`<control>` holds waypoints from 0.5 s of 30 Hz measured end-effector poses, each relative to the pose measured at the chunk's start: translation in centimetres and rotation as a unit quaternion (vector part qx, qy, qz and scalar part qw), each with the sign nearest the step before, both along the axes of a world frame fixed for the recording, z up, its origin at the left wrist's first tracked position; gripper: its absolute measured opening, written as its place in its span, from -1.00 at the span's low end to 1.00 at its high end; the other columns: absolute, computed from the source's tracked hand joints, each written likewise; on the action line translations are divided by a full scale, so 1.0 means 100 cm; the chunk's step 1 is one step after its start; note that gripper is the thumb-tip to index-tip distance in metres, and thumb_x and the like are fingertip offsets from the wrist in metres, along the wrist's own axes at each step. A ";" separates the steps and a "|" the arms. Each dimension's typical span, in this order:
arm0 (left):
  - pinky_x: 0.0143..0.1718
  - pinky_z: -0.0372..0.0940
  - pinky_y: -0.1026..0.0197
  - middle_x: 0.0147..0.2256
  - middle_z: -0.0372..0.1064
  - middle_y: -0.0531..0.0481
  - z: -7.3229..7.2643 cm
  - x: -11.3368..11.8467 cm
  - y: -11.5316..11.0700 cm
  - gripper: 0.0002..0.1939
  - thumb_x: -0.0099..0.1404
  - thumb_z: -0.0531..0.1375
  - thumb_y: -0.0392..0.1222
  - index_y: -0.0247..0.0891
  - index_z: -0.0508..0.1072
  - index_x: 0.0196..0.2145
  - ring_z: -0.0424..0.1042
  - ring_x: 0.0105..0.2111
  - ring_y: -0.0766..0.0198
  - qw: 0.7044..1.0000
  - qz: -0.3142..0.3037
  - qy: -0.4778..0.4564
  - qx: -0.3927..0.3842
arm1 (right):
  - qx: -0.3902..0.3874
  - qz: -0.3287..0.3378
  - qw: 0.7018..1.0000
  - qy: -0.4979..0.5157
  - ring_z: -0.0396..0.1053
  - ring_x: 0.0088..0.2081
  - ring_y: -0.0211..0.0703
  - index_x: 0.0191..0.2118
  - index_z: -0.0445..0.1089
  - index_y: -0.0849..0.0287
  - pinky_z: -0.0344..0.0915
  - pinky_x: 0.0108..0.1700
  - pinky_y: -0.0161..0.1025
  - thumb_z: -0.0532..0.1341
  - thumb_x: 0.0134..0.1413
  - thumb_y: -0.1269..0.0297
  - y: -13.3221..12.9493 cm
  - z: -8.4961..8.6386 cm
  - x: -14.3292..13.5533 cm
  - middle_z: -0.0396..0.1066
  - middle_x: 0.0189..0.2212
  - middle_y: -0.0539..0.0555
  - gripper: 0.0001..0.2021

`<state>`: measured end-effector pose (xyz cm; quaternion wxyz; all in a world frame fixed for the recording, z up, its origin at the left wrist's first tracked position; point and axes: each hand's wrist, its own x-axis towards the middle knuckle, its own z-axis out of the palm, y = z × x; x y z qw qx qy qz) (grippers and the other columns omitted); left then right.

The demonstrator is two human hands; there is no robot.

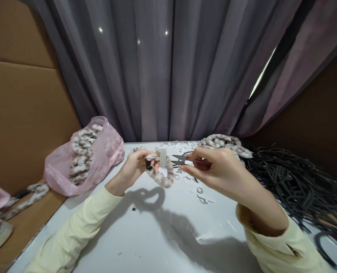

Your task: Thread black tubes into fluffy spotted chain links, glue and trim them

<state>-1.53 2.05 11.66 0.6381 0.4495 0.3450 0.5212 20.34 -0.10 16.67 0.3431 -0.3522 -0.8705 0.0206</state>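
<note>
My left hand (132, 169) is closed around one end of a fluffy white-and-brown loop (166, 181), lifted above the table. A black band wraps part of the loop beside my fingers, and a pale flat strip (163, 157) stands out against the plush. From the right, my right hand (222, 167) grips a pair of small scissors (180, 159) between thumb and fingers. Their dark blades are apart and point left, close to the pale strip. Whether they touch it I cannot tell.
A pink plastic bag (110, 142) of fluffy pieces stands back left. More plush loops (222, 140) lie back right, beside a heap of black cords (293, 182). Paper scraps and small rings (199, 190) are scattered on the white table (134, 239). Grey curtains (154, 76) hang behind.
</note>
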 end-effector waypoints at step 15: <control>-0.54 0.29 0.20 -0.82 0.11 0.02 -0.007 -0.010 0.012 -0.77 0.00 0.05 -0.29 -0.24 0.17 -0.75 0.26 -0.73 0.27 0.978 -0.082 -0.092 -0.165 | 0.008 -0.049 0.999 0.020 0.04 -0.68 -0.40 -0.50 0.35 0.22 0.00 -0.63 -0.38 0.20 0.05 0.03 -0.009 0.019 0.040 0.15 -0.75 -0.08 -0.67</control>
